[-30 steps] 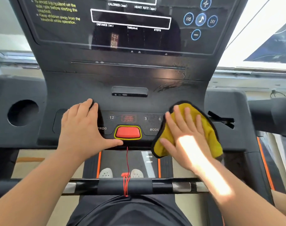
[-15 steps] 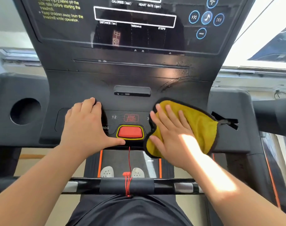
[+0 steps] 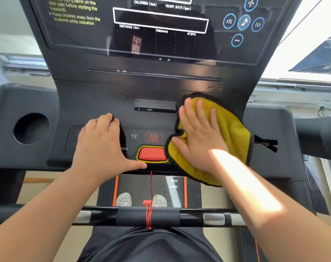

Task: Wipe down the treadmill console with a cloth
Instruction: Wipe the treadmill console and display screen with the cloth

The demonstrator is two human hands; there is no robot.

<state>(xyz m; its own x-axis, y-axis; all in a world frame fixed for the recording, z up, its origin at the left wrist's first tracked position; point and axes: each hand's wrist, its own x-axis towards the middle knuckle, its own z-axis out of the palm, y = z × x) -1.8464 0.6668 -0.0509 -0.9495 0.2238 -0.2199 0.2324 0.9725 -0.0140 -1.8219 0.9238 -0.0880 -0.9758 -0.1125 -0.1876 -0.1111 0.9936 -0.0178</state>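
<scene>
The black treadmill console (image 3: pixel 104 95) fills the upper view, with a dark display panel on top and a button strip below. My right hand (image 3: pixel 200 137) lies flat, fingers spread, pressing a yellow cloth (image 3: pixel 230 133) with a black edge against the console's lower right, just right of the red stop button (image 3: pixel 152 153). The cloth covers the buttons on that side. My left hand (image 3: pixel 102 146) rests palm down on the left part of the button strip, its thumb reaching toward the red button. It holds nothing.
A round cup holder (image 3: pixel 31 128) sits at the console's left wing. A small black port block (image 3: pixel 155 106) juts out above the buttons. A red safety cord (image 3: pixel 150 208) hangs to the front handlebar (image 3: pixel 147 216). A side handle (image 3: pixel 319 137) sticks out at right.
My right hand has slid the cloth leftward and upward across the lower console, from its right edge toward the stop button. My left hand has stayed in place.
</scene>
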